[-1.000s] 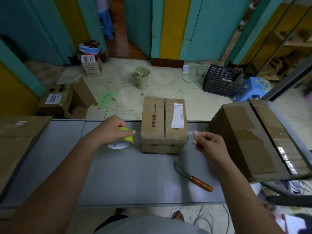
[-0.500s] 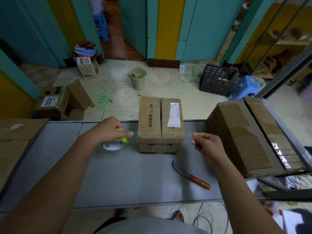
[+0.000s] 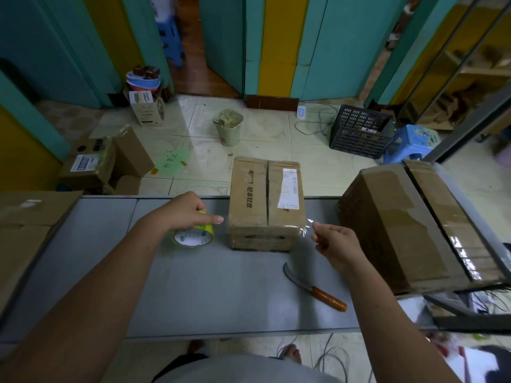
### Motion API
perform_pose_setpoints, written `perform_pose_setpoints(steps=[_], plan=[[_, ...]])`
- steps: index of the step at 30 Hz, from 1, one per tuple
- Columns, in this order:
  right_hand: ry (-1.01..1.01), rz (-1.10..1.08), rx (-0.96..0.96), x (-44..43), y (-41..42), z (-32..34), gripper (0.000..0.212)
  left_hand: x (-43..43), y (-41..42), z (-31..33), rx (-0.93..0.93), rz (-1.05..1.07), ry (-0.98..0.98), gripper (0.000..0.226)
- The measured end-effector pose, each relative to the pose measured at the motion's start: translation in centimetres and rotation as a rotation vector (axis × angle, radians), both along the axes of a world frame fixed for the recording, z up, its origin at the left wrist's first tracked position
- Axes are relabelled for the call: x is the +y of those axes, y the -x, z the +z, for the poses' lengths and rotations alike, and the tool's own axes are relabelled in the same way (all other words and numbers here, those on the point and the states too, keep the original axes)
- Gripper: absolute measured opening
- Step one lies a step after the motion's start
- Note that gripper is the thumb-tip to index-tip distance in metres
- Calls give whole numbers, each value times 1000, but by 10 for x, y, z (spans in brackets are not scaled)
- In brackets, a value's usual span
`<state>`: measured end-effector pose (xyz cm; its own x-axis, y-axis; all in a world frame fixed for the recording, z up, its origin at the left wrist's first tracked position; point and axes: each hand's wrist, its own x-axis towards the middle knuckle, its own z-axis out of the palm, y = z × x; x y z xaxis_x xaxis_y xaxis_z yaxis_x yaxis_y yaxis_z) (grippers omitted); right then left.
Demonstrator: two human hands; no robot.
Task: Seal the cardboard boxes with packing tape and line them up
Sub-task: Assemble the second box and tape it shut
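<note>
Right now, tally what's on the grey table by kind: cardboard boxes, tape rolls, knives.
Cardboard boxes: 2, small box and large box
Tape roll: 1
Knife: 1
Total: 4

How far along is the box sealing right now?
Done: the large box on the right carries glossy tape along its seam. In hand: left hand holds the tape roll, and right hand pinches the clear strip stretched across the small box. Left: its centre seam looks untaped; knife untouched; lining up.
</note>
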<state>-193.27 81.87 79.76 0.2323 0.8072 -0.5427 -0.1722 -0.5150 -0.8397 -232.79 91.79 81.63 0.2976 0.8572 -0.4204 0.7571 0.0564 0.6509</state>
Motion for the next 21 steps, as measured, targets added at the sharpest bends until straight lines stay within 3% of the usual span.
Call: perform_pose_setpoints(steps=[5, 10, 13, 16, 21], plan=[[120, 23, 207, 3, 9, -8, 21, 1, -7, -9, -5, -22, -5, 68], [235, -14, 391, 7, 10, -18, 38, 0, -8, -19, -43, -38, -30, 62], [265, -19, 465, 7, 11, -25, 33, -3, -9, -27, -71, -35, -43, 55], [268, -6, 454, 9, 10, -26, 31, -4, -11, -32, -84, -31, -51, 51], [310, -40, 345, 11, 10, -25, 60, -10, -16, -32, -105, -16, -35, 50]])
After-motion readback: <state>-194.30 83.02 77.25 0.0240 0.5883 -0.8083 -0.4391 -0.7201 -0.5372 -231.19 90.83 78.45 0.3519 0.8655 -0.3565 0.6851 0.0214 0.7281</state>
